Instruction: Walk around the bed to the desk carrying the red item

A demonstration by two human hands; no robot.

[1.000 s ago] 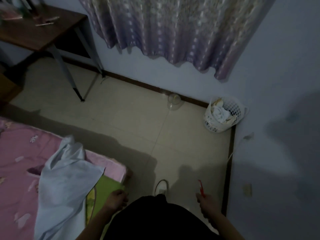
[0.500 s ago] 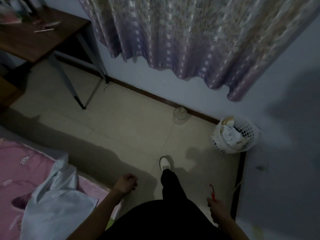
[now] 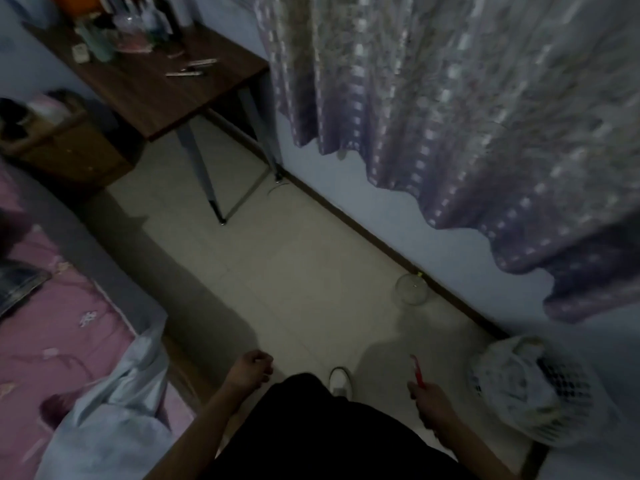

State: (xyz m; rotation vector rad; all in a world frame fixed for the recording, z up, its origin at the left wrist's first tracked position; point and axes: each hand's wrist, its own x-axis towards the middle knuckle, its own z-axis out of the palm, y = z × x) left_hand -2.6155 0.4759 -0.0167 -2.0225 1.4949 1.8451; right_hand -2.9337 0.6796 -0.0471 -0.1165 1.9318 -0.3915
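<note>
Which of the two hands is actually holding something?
The right hand, which grips a thin red stick pointing up. The left hand is curled and holds nothing.

floor [image 3: 294, 271]: glass bowl [image 3: 411, 289], white basket [image 3: 540, 393] | bed [image 3: 52, 334]: pale cloth [image 3: 114, 410]
</note>
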